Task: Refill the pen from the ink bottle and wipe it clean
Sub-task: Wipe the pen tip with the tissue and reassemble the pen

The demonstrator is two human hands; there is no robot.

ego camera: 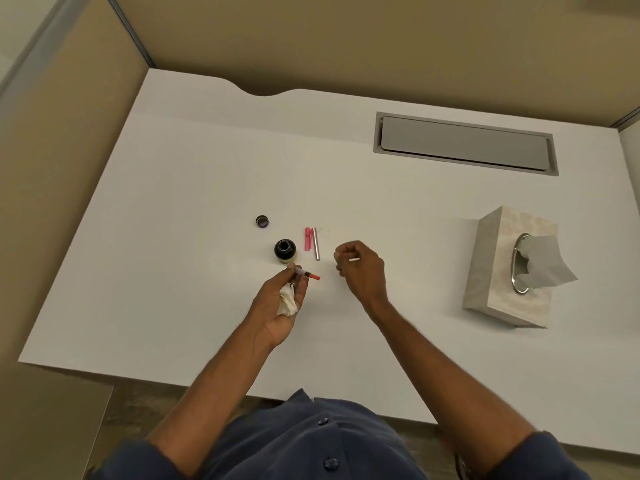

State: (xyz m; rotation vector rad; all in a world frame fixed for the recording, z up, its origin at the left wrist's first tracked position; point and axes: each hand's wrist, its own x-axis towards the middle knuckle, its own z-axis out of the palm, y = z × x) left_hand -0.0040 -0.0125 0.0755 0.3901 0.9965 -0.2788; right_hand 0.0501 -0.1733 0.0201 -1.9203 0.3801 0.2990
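Observation:
My left hand [282,301] holds the pen's front section [308,274], a clear converter with an orange-red grip, between thumb and fingers, and also has a crumpled white tissue [287,301] tucked in its palm. The open dark ink bottle [285,250] stands just beyond that hand. Its cap [263,221] lies farther back to the left. A pink pen part [308,239] and a silver barrel [316,243] lie side by side right of the bottle. My right hand [362,268] hovers to the right, fingers curled, with a small white piece [353,259] showing at its fingers.
A tissue box [498,292] with a tissue sticking out stands at the right of the white desk [194,181]. A grey cable hatch [464,142] is set in the desk at the back right. Beige partition walls close the back and left.

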